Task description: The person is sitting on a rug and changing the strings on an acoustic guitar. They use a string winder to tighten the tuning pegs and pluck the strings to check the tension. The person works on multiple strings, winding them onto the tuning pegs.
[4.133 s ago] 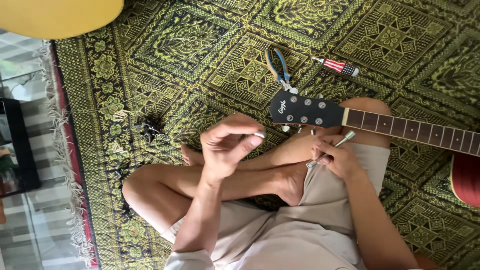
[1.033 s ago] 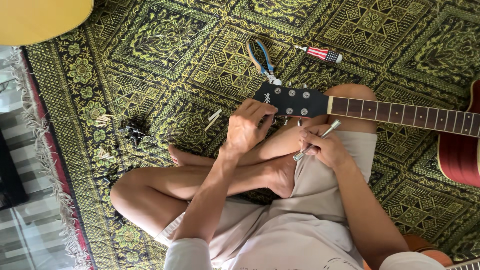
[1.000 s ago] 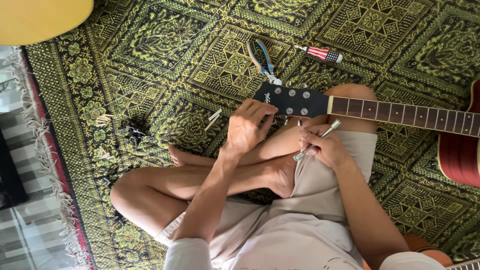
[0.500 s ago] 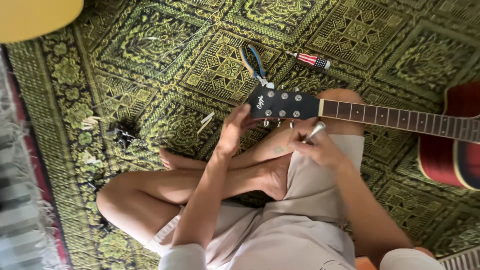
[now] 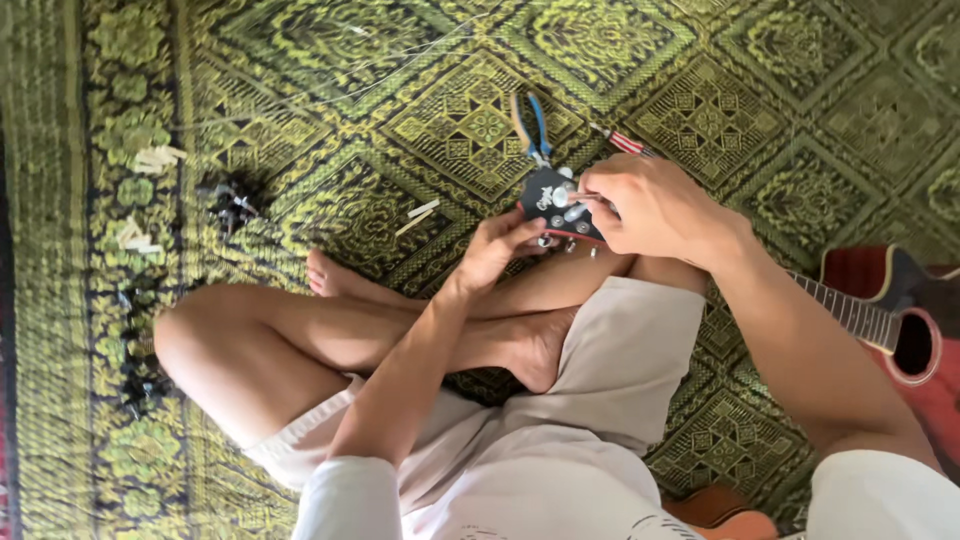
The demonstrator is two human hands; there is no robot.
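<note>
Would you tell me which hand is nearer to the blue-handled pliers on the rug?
Right. The right hand is on the headstock just below the pliers; the left hand sits lower.

Black guitar headstock (image 5: 552,200) with silver tuning pegs, face up across a bent knee, gripped between both hands: left hand (image 5: 492,252) cupped under its near edge, right hand (image 5: 650,205) closed over its far side, pinching a small silvery tool (image 5: 578,208) against the pegs. Fretted neck (image 5: 850,312) hidden under the right forearm, emerging beyond toward a red body (image 5: 910,330) at right.
</note>
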